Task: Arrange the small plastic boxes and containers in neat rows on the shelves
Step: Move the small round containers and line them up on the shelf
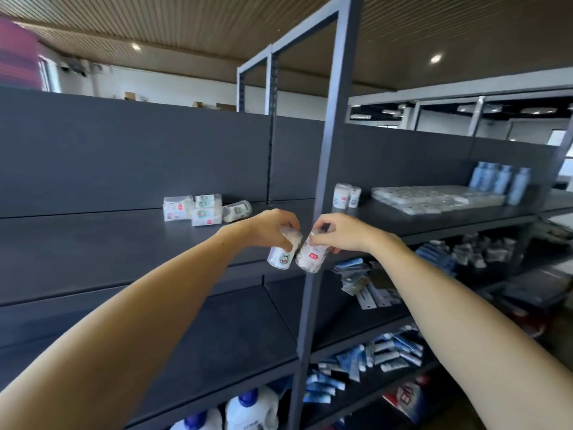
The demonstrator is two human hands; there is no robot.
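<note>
A tall dark grey shelf rack [333, 125] stands in a big room with white walls [173, 85]. The ceiling [192, 23] is brown and striped, with small round lights [435, 58] shining.

Even, fairly bright indoor light from recessed ceiling spots [435, 58] and a window [569, 156] far right. Soft shadows under the dark shelves [93, 243]. Wide-angle bending at edges, posts lean. Motion blur top left; overall soft focus, labels unreadable. No harsh glare.
</note>
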